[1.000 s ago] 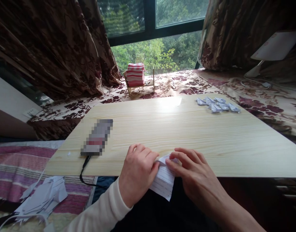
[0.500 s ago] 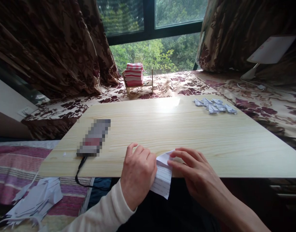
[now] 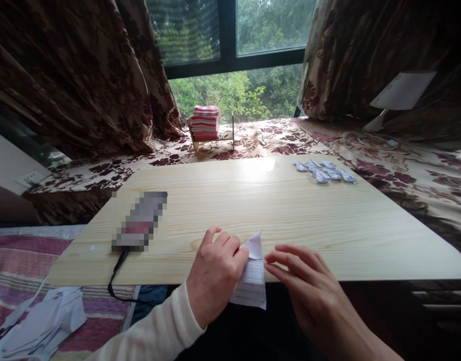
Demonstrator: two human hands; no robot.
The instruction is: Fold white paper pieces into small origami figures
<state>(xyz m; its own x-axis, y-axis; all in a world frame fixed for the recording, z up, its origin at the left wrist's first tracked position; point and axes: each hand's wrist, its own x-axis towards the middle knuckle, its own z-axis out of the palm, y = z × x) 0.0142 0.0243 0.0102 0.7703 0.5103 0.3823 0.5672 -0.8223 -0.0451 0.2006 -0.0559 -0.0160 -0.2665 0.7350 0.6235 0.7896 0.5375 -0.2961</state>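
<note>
A small sheet of printed paper [image 3: 252, 284] sticks out over the table's near edge, its top folded down to a point with the blank side showing. My left hand [image 3: 219, 276] is closed on the sheet's left side, thumb across the fold. Just beyond its right edge is my right hand [image 3: 309, 281], with fingers stretched out and nothing in them; its fingertips seem slightly apart from the paper. Several folded paper pieces [image 3: 323, 172] lie grouped at the table's far right.
The wooden table [image 3: 215, 200] holds a pixelated dark flat device [image 3: 140, 223] with a black strap at left. Loose cut paper [image 3: 46, 318] lies on the striped cloth below. Behind stand a small rack of folded striped cloths [image 3: 205, 123] and a white lamp [image 3: 403, 91].
My right hand has let go of the folded corner and moved slightly off the paper. The fold's tip now points upward. My left hand keeps its hold. The view has shifted slightly.
</note>
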